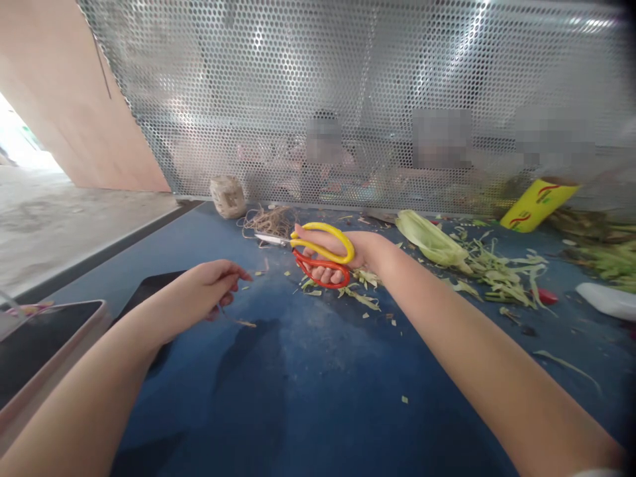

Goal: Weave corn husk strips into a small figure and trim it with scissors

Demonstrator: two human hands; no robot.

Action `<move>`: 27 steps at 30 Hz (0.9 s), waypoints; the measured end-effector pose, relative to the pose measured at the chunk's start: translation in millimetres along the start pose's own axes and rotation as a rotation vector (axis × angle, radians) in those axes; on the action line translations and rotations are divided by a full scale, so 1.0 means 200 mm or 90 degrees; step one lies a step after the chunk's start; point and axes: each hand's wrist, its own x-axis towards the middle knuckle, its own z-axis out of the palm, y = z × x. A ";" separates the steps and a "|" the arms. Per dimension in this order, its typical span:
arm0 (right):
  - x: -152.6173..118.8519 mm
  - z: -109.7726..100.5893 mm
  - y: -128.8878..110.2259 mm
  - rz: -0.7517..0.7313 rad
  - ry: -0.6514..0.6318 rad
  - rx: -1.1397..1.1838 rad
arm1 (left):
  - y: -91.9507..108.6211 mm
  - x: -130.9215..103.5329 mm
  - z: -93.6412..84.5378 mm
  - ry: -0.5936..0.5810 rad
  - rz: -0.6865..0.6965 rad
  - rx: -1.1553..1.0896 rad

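Note:
My right hand (pixel 328 258) is wrapped around a pair of scissors (pixel 322 254) with one yellow and one red handle loop. The metal blades point left and look closed together. To the left, my left hand (pixel 221 286) hovers over the blue table, its fingers loosely bent and somewhat apart. I see nothing plainly held in it; a thin brown strand (pixel 246 324) lies just below its fingers. Past the blade tips is a tangled heap of brown twine (pixel 268 222). Shredded pale-green leaf bits (pixel 362 298) lie under and beside my right hand.
A whitish twine roll (pixel 227 197) stands at the back left, before a perforated metal screen (pixel 278 79). On the right are a leafy stalk (pixel 432 242), green shreds (pixel 511 275), a yellow tube (pixel 539 204) and a white object (pixel 606 299). A dark tablet-like device (pixel 44 338) sits at left.

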 end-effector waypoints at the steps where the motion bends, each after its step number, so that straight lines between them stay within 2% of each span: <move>1: -0.04 0.01 0.00 -0.013 -0.002 0.009 | 0.02 -0.01 0.00 -0.010 -0.009 -0.025; 3: -0.14 0.04 0.03 -0.067 0.020 0.024 | 0.05 -0.03 0.00 -0.017 0.001 -0.073; 6: -0.33 0.13 0.12 -0.078 0.072 -0.009 | 0.10 -0.07 0.02 -0.034 0.030 -0.129; 8: -0.46 0.21 0.20 -0.080 0.075 -0.027 | 0.13 -0.10 0.05 -0.045 0.048 -0.154; 10: -0.57 0.30 0.29 -0.034 0.077 0.006 | 0.15 -0.12 0.09 -0.038 0.077 -0.159; 12: -0.64 0.38 0.37 -0.049 0.054 0.030 | 0.18 -0.15 0.14 -0.020 0.120 -0.152; 16: -0.69 0.47 0.48 -0.070 0.044 0.089 | 0.22 -0.20 0.24 -0.068 0.188 -0.144; 21: -0.69 0.49 0.54 -0.054 0.054 0.112 | 0.23 -0.25 0.33 -0.104 0.201 -0.087; 23: -0.69 0.50 0.55 -0.049 0.060 0.120 | 0.23 -0.26 0.35 -0.081 0.199 -0.057; 27: -0.70 0.50 0.56 -0.044 0.053 0.144 | 0.25 -0.30 0.37 0.036 0.193 0.022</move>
